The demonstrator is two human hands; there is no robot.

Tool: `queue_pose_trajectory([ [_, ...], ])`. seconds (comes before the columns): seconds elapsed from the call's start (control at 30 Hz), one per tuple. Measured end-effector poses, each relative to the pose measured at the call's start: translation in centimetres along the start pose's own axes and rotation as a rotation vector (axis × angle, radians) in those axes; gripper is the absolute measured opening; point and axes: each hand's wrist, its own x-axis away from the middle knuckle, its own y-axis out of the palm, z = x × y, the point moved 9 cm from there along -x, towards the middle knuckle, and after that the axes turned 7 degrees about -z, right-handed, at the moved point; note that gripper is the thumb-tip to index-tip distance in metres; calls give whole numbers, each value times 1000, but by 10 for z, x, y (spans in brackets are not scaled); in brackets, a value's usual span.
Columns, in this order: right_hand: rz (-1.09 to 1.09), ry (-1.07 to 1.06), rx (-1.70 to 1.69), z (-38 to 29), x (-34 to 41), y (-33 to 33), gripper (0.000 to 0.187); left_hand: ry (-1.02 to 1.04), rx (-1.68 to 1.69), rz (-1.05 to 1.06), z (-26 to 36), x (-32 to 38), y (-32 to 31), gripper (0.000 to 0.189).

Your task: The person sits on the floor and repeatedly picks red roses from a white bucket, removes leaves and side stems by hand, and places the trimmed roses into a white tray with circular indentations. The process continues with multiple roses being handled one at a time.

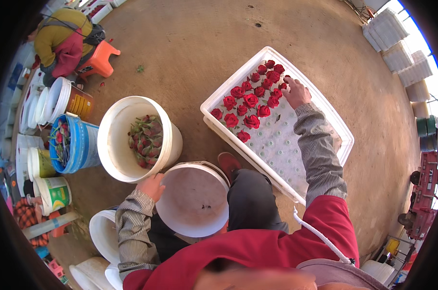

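Observation:
My right hand is over the far right side of a white plastic tray, its fingertips at a small red rose. Whether they grip this rose is hidden. Several open red roses stand heads up in the tray's far left part, over a pale base with rows of round holes. My left hand touches the near rim of a cream bucket, where it meets a white bucket between my legs. Closed rosebuds lie in the cream bucket; the white one holds only small debris.
A blue bucket of rose stems stands left, among more buckets. At far left a person bends beside an orange stool. Stacked white trays and a red cart line the right. White buckets stand near my left arm.

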Motion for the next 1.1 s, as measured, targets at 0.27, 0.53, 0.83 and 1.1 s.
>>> queue_pose_trajectory([
  [0.27,237,-878,-475,-272,199,-133,24,115,595,579,-64,-3,-58,23],
  [0.53,-223,-1190,-428,-419,297,-27,14,-166,37,-141,-208,-164,23,47],
  [0.83,-128,-1082,-608,-414,262,-20,12,-30,-250,-452,-182,-259,98,47],
  [1.1,-181,-1077,-615,-406,249,-23,15,51,-73,-166,-163,-245,62,48],
])
